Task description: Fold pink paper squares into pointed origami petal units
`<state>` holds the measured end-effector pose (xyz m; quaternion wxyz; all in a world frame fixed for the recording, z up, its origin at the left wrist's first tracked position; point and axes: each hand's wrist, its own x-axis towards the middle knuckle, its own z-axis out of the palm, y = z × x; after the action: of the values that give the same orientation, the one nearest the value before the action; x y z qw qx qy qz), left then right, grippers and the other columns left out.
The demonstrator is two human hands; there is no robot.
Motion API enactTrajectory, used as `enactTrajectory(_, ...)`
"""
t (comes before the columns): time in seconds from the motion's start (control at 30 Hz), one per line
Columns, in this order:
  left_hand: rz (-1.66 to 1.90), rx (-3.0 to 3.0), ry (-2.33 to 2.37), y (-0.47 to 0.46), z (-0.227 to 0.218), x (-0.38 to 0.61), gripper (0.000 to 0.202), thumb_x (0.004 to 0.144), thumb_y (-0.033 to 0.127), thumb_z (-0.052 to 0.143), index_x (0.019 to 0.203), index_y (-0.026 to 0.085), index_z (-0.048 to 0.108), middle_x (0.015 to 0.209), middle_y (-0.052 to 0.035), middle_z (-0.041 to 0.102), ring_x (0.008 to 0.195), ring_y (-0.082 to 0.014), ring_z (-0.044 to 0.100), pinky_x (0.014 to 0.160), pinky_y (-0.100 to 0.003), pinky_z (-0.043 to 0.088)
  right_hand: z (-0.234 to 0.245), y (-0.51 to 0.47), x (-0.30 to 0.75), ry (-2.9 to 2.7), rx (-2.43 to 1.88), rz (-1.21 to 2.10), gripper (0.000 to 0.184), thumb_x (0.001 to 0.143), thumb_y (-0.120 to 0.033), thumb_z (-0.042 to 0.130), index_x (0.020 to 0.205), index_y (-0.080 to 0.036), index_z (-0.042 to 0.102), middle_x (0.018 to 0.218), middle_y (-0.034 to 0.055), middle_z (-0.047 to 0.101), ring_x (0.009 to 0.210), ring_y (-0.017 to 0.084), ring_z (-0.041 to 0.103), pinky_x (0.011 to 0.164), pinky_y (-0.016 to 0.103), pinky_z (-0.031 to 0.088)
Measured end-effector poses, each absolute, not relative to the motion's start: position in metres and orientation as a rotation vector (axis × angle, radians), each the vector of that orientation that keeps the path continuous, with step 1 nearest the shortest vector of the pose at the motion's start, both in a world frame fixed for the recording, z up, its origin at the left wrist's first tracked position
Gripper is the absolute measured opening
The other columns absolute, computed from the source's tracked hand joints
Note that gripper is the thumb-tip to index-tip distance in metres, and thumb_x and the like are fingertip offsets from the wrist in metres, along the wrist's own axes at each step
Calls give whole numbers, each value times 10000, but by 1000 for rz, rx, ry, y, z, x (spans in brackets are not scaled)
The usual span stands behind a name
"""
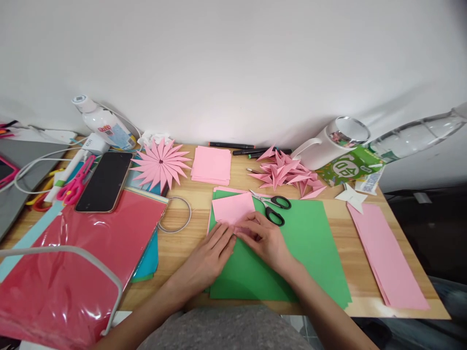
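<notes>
A pink sheet of paper (233, 208) lies on a stack of green paper (302, 243), its near edge under my fingers. My left hand (215, 248) rests flat with its fingers stretched out, the tips touching the near left edge of the pink sheet. My right hand (264, 238) is bent, thumb and fingers pinched at the sheet's near right edge. What lies directly under the fingertips is partly hidden. Scissors with black handles (273, 206) lie partly open on the green paper, just beyond my right hand.
Behind are a pink folded-paper wheel (160, 161), pink squares (210, 164), markers (231, 145) and folded pink pieces (282, 171). A mug (317, 150), bottle (419, 131) and pink strips (388, 255) lie right. A phone (105, 182), pink scissors (77, 182) and red pack (98, 238) lie left.
</notes>
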<state>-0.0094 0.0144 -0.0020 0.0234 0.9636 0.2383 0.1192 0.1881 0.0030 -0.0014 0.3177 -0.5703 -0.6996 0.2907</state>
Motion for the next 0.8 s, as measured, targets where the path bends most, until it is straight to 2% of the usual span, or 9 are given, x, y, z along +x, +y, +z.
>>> enactTrajectory(0.27,343,2998,738,14,1,-10,339,921,156,384,1215,50,514,1306,-176,520,1271,-297,412,1012,-416,420,-2,3,188,-1833,-1453,759,167,853,-237,574,961,-188,692,879,67,587,675,122,565,540,219,469)
enactTrajectory(0.8,347,2963,716,15,-3,-10,355,909,141,402,1242,44,480,1327,-188,493,1322,-297,332,1029,-442,409,0,4,187,-1810,-1503,810,186,859,-263,558,972,-205,692,867,58,591,605,109,550,520,226,474)
